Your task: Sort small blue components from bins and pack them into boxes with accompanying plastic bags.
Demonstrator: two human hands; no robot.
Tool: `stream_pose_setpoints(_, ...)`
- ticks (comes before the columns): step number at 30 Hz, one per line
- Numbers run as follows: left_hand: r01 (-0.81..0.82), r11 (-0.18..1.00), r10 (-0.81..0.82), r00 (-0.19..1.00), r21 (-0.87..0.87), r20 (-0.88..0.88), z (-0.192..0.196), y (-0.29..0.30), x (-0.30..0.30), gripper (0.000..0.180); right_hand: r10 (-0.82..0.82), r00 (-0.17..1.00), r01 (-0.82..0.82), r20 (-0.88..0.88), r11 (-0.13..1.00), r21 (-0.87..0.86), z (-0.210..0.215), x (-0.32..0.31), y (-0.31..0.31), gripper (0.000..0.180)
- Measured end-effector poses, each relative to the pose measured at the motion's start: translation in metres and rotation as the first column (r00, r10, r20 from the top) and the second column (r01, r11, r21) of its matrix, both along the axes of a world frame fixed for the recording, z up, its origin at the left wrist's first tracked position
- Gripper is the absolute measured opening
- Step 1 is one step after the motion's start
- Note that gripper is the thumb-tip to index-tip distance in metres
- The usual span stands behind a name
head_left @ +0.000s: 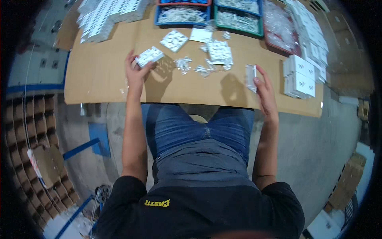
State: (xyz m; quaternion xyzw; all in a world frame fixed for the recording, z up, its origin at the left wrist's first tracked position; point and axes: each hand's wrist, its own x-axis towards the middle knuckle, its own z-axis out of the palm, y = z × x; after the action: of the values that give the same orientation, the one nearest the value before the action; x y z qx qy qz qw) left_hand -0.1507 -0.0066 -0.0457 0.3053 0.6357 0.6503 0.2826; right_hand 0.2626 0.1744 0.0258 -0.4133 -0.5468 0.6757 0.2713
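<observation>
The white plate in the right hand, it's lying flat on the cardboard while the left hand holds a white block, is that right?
Not quite. In the head view the right hand holds the white plate up on edge, above the cardboard, not flat on it. The left hand does hold a white block.

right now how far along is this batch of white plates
Done: white plates sit stacked at the right and far left. In hand: the left hand holds one plate, the right hand another. Left: loose plates and small clear parts lie on the cardboard.
</observation>
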Motion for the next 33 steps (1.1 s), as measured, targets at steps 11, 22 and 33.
stream_pose_setpoints(11, -0.141, 0.867, -0.417, 0.318, 0.478, 0.851, 0.069, -0.005, 0.11, 0.065, -0.019, 0.656, -0.399, -0.755, 0.84, -0.368, 0.021, -0.047, -0.037, 0.081)
stream_pose_setpoints(22, -0.237, 0.963, -0.067, 0.251, 0.128, 0.966, 0.04, 0.057, 0.207, 0.037, -0.468, 0.592, 0.136, -0.656, 0.861, -0.491, -0.012, -0.121, -0.082, 0.078)
stream_pose_setpoints(33, 0.036, 0.984, -0.129, 0.818, 0.174, 0.56, 0.094, 0.027, 0.245, 0.019, -0.502, 0.715, 0.295, -0.486, 0.847, -0.441, -0.02, -0.127, -0.078, 0.074)
